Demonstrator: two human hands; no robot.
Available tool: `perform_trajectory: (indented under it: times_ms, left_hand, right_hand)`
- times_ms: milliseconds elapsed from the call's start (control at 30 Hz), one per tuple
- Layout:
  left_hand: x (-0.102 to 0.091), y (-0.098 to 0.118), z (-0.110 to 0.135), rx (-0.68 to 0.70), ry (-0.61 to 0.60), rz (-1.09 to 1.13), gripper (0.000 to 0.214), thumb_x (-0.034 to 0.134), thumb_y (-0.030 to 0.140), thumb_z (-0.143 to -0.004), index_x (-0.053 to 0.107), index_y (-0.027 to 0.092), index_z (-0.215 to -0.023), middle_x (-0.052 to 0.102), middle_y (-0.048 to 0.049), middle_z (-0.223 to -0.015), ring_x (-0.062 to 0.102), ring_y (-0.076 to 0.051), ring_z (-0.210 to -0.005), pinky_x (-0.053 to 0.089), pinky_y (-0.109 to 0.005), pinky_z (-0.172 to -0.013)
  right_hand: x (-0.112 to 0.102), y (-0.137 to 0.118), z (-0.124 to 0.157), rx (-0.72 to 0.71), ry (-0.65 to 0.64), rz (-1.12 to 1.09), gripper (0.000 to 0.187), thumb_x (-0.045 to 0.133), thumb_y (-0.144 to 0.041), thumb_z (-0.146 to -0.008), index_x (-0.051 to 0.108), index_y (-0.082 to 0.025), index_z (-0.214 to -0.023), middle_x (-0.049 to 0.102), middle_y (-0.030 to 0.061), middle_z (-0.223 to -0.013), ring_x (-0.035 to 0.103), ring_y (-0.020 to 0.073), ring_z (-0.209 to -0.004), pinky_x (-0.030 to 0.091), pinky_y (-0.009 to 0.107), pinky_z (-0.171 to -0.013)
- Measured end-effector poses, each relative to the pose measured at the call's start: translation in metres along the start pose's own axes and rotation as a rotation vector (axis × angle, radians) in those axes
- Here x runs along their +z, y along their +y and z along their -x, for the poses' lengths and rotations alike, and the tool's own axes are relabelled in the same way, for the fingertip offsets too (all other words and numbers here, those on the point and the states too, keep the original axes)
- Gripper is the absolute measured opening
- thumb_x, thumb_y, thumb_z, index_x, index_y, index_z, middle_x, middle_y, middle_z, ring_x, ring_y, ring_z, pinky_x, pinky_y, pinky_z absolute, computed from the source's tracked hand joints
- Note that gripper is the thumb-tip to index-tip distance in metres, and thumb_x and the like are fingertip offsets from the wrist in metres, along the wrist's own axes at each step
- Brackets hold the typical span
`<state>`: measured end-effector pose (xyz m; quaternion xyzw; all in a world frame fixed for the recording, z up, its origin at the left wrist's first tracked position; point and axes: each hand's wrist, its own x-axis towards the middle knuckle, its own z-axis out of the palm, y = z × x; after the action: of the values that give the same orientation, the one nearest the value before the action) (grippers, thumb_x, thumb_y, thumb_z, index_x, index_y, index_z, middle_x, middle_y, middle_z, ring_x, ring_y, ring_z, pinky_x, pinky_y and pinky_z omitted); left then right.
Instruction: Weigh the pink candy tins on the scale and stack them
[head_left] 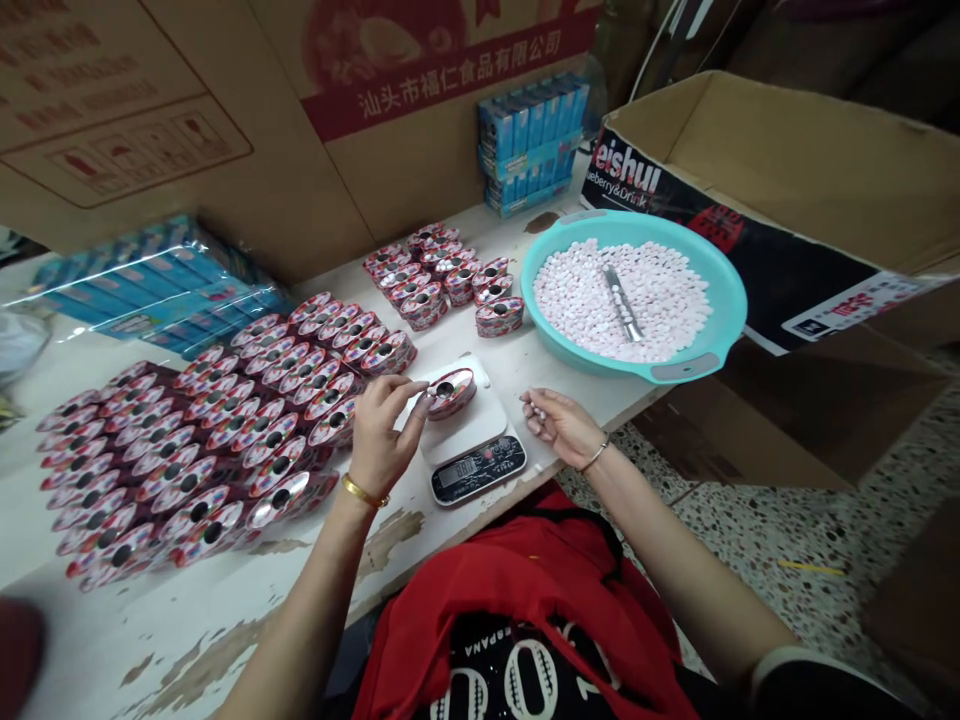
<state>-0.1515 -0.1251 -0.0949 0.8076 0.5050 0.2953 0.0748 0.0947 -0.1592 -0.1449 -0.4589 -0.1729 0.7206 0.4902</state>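
Observation:
On the platform of a white kitchen scale (474,484) sits a small oval red-patterned container (452,396) with a dark round hole in its top. My left hand (386,425) is closed in a pinch at the container's left end. Whatever lies between its fingertips is too small to make out. To the right of the scale, my right hand (559,425) is palm up with curled fingers, holding a few small pale candies. A turquoise basin (731,300) beyond it is full of white and pink candies (664,290), with a metal scoop (622,300) lying on them.
Rows of matching oval containers (202,430) cover the table's left side; smaller groups (426,305) stand behind the scale. Wrapped blue boxes (532,140) and more blue packs (157,285) stand by a large carton (247,120). An open black-sided box (697,225) is at right.

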Motion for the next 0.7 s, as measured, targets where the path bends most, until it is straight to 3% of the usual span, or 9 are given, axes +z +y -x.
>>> perform_trajectory:
  times_ms: [100,200,333,467,533,600,700]
  left_hand:
    - [0.004,0.001,0.002,0.055,-0.005,-0.074,0.020,0.053,0.033,-0.086,0.065,0.025,-0.100,0.063,-0.0057,-0.101,0.055,-0.020,-0.093,0.038,-0.036,-0.080]
    - [0.007,0.001,0.005,0.094,-0.042,-0.126,0.022,0.053,0.032,-0.086,0.065,0.028,-0.104,0.063,-0.0051,-0.111,0.054,-0.022,-0.099,0.035,-0.039,-0.082]
    - [0.009,0.002,0.005,0.181,-0.092,-0.129,0.028,0.053,0.030,-0.086,0.061,0.031,-0.113,0.062,-0.0030,-0.120,0.052,-0.024,-0.107,0.033,-0.043,-0.090]
    - [0.006,0.014,0.004,0.206,0.018,-0.067,0.037,0.059,0.027,-0.082,0.056,0.027,-0.119,0.064,-0.0065,-0.115,0.055,-0.024,-0.106,0.036,-0.044,-0.094]
    - [0.003,0.024,0.007,0.215,0.054,0.010,0.036,0.061,0.023,-0.080,0.058,0.024,-0.115,0.065,-0.0075,-0.109,0.058,-0.022,-0.101,0.041,-0.040,-0.090]
    - [0.000,0.035,0.013,0.256,0.006,0.118,0.033,0.062,0.017,-0.078,0.060,0.023,-0.111,0.065,-0.0069,-0.104,0.061,-0.019,-0.095,0.046,-0.035,-0.084]
    - [-0.002,0.049,0.020,0.312,-0.108,0.222,0.031,0.061,0.011,-0.077,0.061,0.022,-0.106,0.065,-0.0057,-0.098,0.062,-0.016,-0.087,0.049,-0.030,-0.077]
  right_hand:
    - [-0.015,-0.001,0.000,-0.060,0.089,0.080,0.040,0.076,-0.046,-0.064,0.059,-0.015,-0.081,0.048,-0.0045,-0.059,0.037,0.0028,-0.041,0.012,0.018,-0.037]
    - [-0.020,0.001,-0.002,-0.059,0.100,0.085,0.042,0.075,-0.049,-0.064,0.058,-0.015,-0.082,0.045,-0.0058,-0.056,0.035,0.0028,-0.040,0.009,0.018,-0.037]
    - [-0.027,0.000,-0.001,-0.039,0.065,-0.006,0.043,0.077,-0.048,-0.062,0.057,-0.015,-0.081,0.045,-0.0058,-0.058,0.038,0.0032,-0.042,0.012,0.018,-0.037]
    - [-0.053,-0.007,0.011,-0.085,0.034,-0.067,0.039,0.077,-0.045,-0.065,0.054,-0.015,-0.076,0.048,-0.0043,-0.061,0.042,0.0044,-0.046,0.019,0.017,-0.038]
    - [-0.073,-0.002,0.022,-0.191,0.117,-0.118,0.040,0.074,-0.048,-0.067,0.049,-0.017,-0.070,0.046,-0.0047,-0.059,0.041,0.0048,-0.045,0.022,0.018,-0.039]
    - [-0.092,0.015,0.033,-0.297,0.287,-0.104,0.044,0.066,-0.056,-0.071,0.042,-0.019,-0.065,0.042,-0.0051,-0.056,0.038,0.0052,-0.043,0.026,0.019,-0.040]
    - [-0.112,0.059,0.044,-0.282,0.487,0.029,0.051,0.051,-0.066,-0.074,0.033,-0.021,-0.059,0.038,-0.0044,-0.052,0.034,0.0066,-0.041,0.027,0.021,-0.039]
